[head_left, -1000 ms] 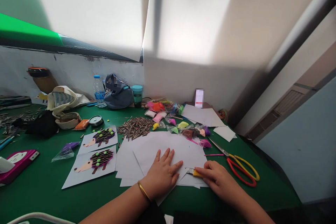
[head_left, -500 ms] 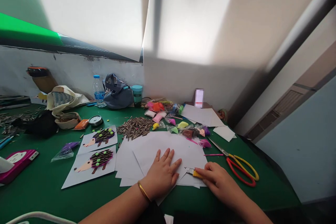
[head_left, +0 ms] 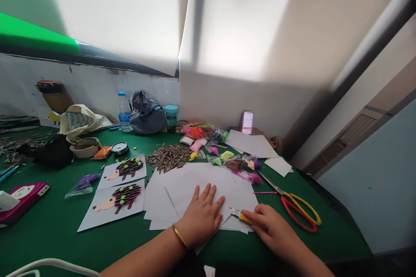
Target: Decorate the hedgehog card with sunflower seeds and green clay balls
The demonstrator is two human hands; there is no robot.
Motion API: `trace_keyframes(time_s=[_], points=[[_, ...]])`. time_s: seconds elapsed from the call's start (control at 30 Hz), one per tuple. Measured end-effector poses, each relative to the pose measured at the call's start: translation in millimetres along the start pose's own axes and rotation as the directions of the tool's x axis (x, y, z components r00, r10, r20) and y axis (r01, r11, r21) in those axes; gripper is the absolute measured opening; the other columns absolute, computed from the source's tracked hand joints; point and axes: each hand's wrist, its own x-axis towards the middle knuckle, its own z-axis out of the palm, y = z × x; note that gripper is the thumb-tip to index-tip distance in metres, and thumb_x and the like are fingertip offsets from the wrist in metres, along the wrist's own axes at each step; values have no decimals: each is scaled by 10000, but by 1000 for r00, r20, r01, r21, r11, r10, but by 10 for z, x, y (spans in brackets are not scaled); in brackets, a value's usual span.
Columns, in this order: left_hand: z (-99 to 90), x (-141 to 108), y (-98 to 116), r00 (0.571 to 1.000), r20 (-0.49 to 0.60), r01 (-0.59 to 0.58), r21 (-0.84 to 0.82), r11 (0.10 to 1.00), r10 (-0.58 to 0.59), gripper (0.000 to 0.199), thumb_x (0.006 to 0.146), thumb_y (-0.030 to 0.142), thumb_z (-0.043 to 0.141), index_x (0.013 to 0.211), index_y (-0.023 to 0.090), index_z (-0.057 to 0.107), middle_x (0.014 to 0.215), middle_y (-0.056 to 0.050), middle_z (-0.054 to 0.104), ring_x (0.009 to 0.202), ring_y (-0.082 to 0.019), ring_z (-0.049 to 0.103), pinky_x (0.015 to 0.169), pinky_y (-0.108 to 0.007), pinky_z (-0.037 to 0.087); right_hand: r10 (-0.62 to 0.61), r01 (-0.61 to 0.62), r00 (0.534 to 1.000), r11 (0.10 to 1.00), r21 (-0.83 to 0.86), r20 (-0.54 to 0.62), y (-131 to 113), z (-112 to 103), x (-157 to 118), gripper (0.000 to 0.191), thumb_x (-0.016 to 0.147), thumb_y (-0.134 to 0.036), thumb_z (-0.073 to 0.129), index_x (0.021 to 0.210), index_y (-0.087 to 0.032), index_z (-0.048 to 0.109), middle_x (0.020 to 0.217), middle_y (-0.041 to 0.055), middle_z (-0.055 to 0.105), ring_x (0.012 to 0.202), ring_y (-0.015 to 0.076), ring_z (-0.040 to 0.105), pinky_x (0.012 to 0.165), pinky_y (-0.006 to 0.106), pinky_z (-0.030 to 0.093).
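Several smooth white paper sheets (head_left: 208,176) overlap in a loose, fanned stack. My left hand (head_left: 202,220) presses flat on it, fingers straight and spread; my right hand (head_left: 271,228) has its fingers closed around a yellow craft knife (head_left: 243,217), metal blade over the stack's near right part. Striped, pointed seeds (head_left: 170,157) heap at its far left. Beneath the stack spreads a green counter (head_left: 113,242); well beyond stands a pale, scuffed wall (head_left: 91,78).
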Motion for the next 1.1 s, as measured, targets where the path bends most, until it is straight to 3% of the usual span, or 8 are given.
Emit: trace_keyframes(time_s=[0.2, 0.33, 0.53, 0.67, 0.8, 0.93, 1.1], points=[[-7, 5, 13, 1000, 20, 13, 11, 1000, -13, 561, 979, 529, 307, 1476, 277, 374, 1583, -138, 257, 1468, -346, 164, 1146, -656, 109, 38, -38, 999, 999, 18, -22, 14, 14, -30, 387, 955, -321, 447, 1311, -369, 588, 1014, 68, 587, 943, 228, 577, 824, 352, 490], [5, -1, 22, 999, 41, 27, 22, 999, -27, 653, 972, 551, 282, 1513, 186, 301, 1587, -143, 231, 1480, -322, 125, 1169, -623, 88, 92, -91, 993, 996, 22, -68, 132, -4, -59, 399, 957, -362, 442, 1332, -350, 578, 1005, 74, 594, 938, 238, 588, 830, 367, 500], [32, -7, 1, 999, 28, 25, 23, 999, -25, 702, 968, 563, 266, 1523, 134, 261, 1589, -144, 221, 1483, -306, 122, 1182, -590, 74, 201, -181, 966, 975, 129, -164, 207, 34, -10, 485, 953, -416, 413, 1413, -282, 488, 1166, 87, 593, 1076, 248, 580, 924, 364, 493], [-13, -14, 11, 1000, 2, 28, 16, 999, -28, 669, 952, 561, 335, 1488, 161, 347, 1566, -141, 307, 1461, -317, 202, 1178, -577, 118, 254, -213, 952, 950, 229, -170, 123, 52, 110, 547, 968, -463, 334, 1435, -203, 453, 1248, 122, 569, 1141, 259, 561, 971, 368, 475], [-108, -12, 48, 998, -56, 36, -12, 999, -36, 685, 870, 641, 482, 1397, 204, 467, 1396, -142, 515, 1335, -328, 398, 1175, -574, 134, 252, -205, 955, 942, 267, -156, -8, 33, 282, 570, 919, -518, 449, 1399, -214, 495, 1326, 120, 544, 1238, 291, 502, 1044, 399, 420], [-222, -24, 40, 996, -23, -83, -54, 995, 81, 900, 683, 788, 604, 1356, 199, 496, 1337, -147, 551, 1287, -336, 450, 1177, -580, 113, 206, -155, 964, 948, 276, -167, -63, 61, 497, 525, 886, -431, 507, 1356, -199, 531, 1265, 114, 591, 1204, 277, 532, 1055, 401, 404], [-469, -99, -74, 953, 84, -280, -119, 953, 290, 635, 787, 605, 641, 1324, 287, 523, 1387, -72, 543, 1384, -312, 363, 1165, -598, 127, 190, -118, 965, 931, 347, -181, -20, 100, 712, 468, 880, -378, 480, 1308, -207, 560, 1286, 100, 600, 1211, 271, 541, 1047, 408, 399]])
